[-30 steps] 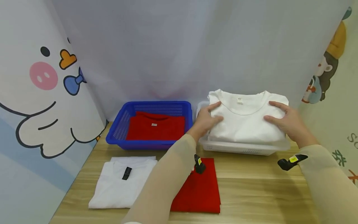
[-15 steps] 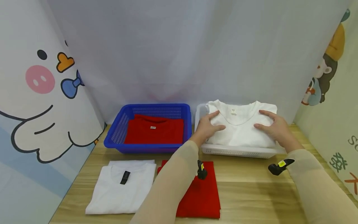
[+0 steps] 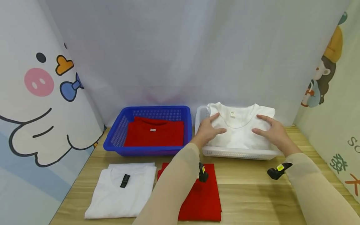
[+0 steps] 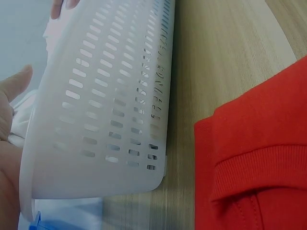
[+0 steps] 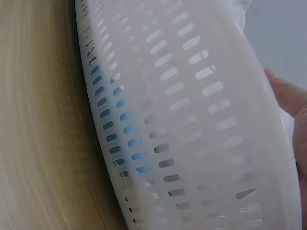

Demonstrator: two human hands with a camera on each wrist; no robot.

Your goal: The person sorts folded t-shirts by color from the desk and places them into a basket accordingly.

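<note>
A folded white T-shirt [image 3: 239, 134] with a small neck label lies in the white plastic basket [image 3: 242, 153] at the right. Over its left side is my left hand [image 3: 207, 129], index finger and thumb straight and spread on the cloth. My right hand [image 3: 273, 132] rests the same way on the shirt's right side. From the left wrist, the slotted basket wall [image 4: 108, 96] covers much of the view, with the left thumb [image 4: 17, 82] above its rim. The right thumb [image 5: 288, 96] shows behind the basket rim in the right wrist view.
Left of the white basket stands a blue basket [image 3: 150, 152] holding a folded red T-shirt [image 3: 154, 136]. Nearer on the wooden table [image 3: 247, 193] lie a folded white T-shirt with a black label [image 3: 121, 193] and a folded red garment [image 3: 202, 200], partly under the left sleeve.
The white T-shirt has come down into the white basket with both hands on it. My right hand has moved a little left and down.
</note>
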